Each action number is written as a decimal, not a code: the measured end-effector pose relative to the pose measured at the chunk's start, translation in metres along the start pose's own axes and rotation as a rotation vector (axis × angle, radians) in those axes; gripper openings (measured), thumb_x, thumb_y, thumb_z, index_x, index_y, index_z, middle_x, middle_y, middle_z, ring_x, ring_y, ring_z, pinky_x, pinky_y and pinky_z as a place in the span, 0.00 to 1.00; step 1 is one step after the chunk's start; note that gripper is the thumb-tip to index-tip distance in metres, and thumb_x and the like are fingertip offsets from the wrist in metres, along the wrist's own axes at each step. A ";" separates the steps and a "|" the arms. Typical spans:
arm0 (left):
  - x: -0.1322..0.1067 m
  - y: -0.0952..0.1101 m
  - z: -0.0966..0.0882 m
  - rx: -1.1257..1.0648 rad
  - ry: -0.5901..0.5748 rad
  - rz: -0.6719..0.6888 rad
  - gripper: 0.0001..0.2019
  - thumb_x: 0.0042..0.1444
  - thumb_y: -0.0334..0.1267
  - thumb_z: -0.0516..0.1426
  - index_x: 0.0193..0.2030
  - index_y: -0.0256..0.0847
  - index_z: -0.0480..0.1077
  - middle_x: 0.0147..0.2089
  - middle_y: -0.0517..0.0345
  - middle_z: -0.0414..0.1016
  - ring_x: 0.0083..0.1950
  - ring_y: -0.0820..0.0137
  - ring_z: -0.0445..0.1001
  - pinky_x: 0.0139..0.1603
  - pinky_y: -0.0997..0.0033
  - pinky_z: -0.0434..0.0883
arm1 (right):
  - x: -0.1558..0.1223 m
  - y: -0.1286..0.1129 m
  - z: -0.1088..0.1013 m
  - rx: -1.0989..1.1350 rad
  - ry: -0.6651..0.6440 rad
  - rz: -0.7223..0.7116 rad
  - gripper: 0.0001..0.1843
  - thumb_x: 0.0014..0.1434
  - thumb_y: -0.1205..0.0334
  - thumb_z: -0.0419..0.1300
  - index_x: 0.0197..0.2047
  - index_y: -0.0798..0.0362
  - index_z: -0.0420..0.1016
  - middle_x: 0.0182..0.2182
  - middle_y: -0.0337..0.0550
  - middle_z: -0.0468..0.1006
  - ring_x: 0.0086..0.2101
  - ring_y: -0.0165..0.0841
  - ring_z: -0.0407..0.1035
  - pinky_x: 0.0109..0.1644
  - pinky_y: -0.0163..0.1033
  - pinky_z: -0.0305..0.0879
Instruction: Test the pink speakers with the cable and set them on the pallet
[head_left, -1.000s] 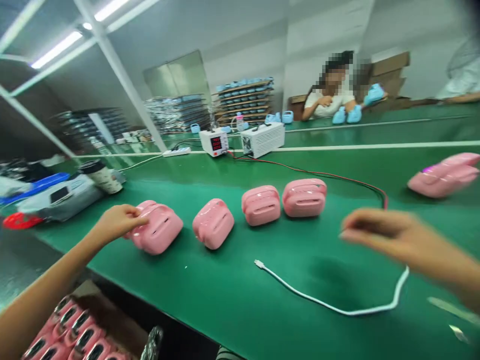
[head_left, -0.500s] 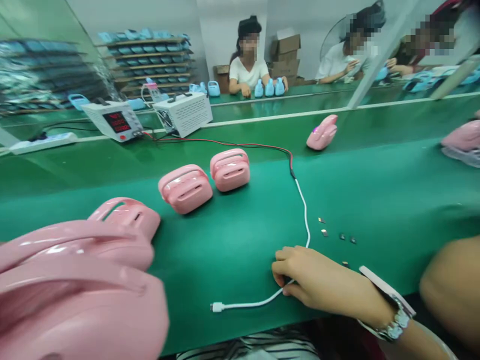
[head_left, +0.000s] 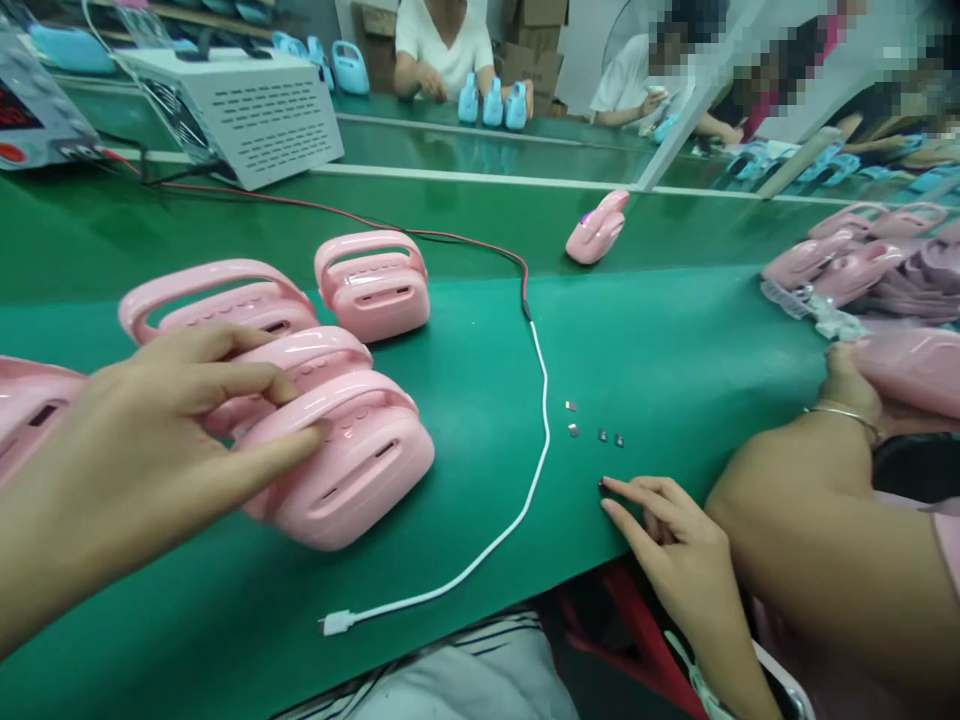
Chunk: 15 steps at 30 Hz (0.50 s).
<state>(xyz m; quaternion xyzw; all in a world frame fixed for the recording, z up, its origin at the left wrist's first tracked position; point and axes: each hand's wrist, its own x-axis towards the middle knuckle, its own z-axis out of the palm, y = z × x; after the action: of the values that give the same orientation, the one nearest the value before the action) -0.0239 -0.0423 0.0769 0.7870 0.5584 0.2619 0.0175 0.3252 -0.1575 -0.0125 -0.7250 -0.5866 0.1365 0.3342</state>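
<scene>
My left hand (head_left: 176,420) is closed over two pink plastic devices with carry handles, standing close together. Its thumb lies on the handle of the front pink device (head_left: 367,480), and the fingers curl at the handle of the one behind. My right hand (head_left: 675,550) rests low over the table edge, pinching a small dark memory card (head_left: 602,489) between thumb and forefinger. Several more tiny cards, among them a memory card (head_left: 619,440), lie just beyond it. A white cable (head_left: 544,430) curves between my hands, its plug (head_left: 336,623) near the table's front edge.
Another pink device (head_left: 379,295) stands behind, and one lies on its side (head_left: 598,228) further back. A ventilated white box (head_left: 247,115) stands back left. At right, a co-worker's arm (head_left: 795,500) reaches toward a pile of pink devices (head_left: 855,260). People sit across the bench.
My left hand has come into view and taken hold of the pink devices, now nearer the middle. My right hand has let go of the white cable and moved right to a memory card.
</scene>
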 end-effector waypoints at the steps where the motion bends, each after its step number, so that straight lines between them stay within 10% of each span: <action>1: -0.001 0.000 0.000 -0.007 0.016 0.070 0.22 0.49 0.57 0.51 0.28 0.38 0.71 0.43 0.62 0.67 0.51 0.66 0.66 0.54 0.65 0.59 | 0.001 0.000 0.000 -0.003 -0.012 -0.002 0.12 0.57 0.55 0.58 0.38 0.52 0.79 0.34 0.43 0.70 0.19 0.25 0.52 0.25 0.36 0.57; 9: -0.027 0.018 0.006 -0.056 0.025 0.081 0.15 0.53 0.47 0.55 0.41 0.37 0.68 0.66 0.47 0.53 0.69 0.50 0.45 0.66 0.44 0.45 | 0.003 0.001 0.005 -0.026 0.125 -0.031 0.13 0.56 0.52 0.59 0.31 0.53 0.75 0.34 0.43 0.74 0.32 0.32 0.68 0.38 0.38 0.62; 15: -0.048 0.031 0.024 -0.174 0.209 0.143 0.13 0.46 0.38 0.61 0.40 0.41 0.68 0.69 0.52 0.48 0.71 0.47 0.33 0.67 0.39 0.40 | -0.011 -0.064 0.023 0.415 0.028 0.106 0.07 0.54 0.57 0.63 0.34 0.51 0.77 0.21 0.37 0.76 0.19 0.28 0.69 0.22 0.31 0.66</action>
<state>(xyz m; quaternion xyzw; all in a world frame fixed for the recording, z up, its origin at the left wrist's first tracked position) 0.0020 -0.0901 0.0475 0.7887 0.4750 0.3902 0.0086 0.2601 -0.1554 0.0098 -0.6723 -0.5023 0.2615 0.4768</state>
